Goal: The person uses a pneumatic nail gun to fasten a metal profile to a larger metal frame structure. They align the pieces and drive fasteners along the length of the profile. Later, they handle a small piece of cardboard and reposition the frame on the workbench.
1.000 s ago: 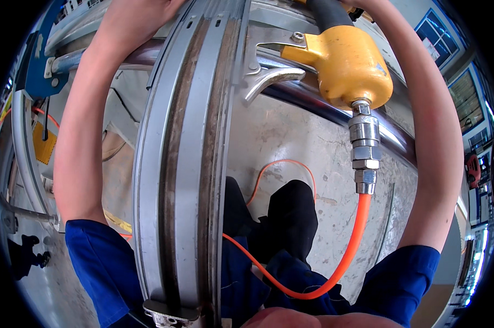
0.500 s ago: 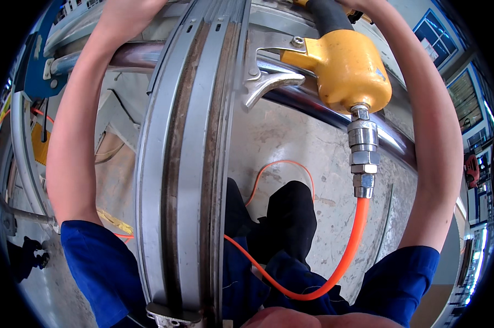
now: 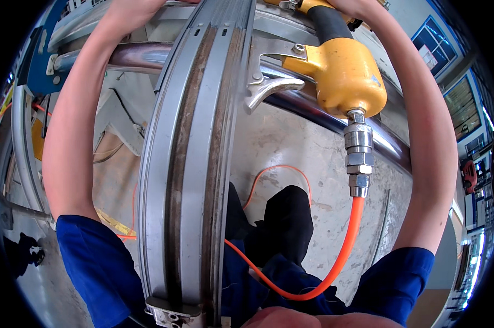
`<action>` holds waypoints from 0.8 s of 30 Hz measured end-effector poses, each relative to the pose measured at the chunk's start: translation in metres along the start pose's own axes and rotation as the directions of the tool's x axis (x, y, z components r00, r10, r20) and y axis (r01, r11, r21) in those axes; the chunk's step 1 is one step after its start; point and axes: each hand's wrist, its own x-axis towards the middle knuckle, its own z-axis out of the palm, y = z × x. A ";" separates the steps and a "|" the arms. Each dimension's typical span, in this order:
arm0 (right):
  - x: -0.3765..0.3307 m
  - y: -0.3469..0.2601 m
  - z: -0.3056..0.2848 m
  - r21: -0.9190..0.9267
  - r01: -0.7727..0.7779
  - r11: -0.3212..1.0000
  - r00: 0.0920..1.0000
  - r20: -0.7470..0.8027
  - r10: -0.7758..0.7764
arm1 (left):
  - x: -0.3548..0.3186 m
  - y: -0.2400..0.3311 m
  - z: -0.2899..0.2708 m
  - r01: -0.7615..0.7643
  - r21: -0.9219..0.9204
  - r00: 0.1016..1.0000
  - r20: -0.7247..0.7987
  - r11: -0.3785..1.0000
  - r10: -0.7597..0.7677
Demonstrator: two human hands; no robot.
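One large metal ring point(image 3: 189, 164) stands upright on edge between the person's two bare forearms, running from the top of the view down to the lower edge. To its right hangs one yellow air tool point(image 3: 340, 76) with one silver trigger lever point(image 3: 271, 87) and one orange hose point(image 3: 334, 257) looping below. Both arms reach up past the picture's top edge, so I cannot tell what the fingers grasp. One steel pipe point(image 3: 135, 54) crosses behind the ring.
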 end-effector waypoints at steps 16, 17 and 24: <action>0.008 0.006 0.003 -0.076 -0.013 0.997 0.998 -0.062 0.008 | -0.036 0.009 0.019 -0.466 0.517 0.821 -0.049 0.718 0.568; 0.006 0.005 0.003 -0.070 0.006 0.998 0.997 -0.073 -0.011 | -0.036 0.011 0.018 -0.452 0.529 0.826 -0.056 0.718 0.561; 0.014 0.014 0.004 -0.105 -0.013 0.994 0.996 -0.090 0.004 | -0.027 0.027 0.035 -0.449 0.652 0.809 0.005 0.612 0.588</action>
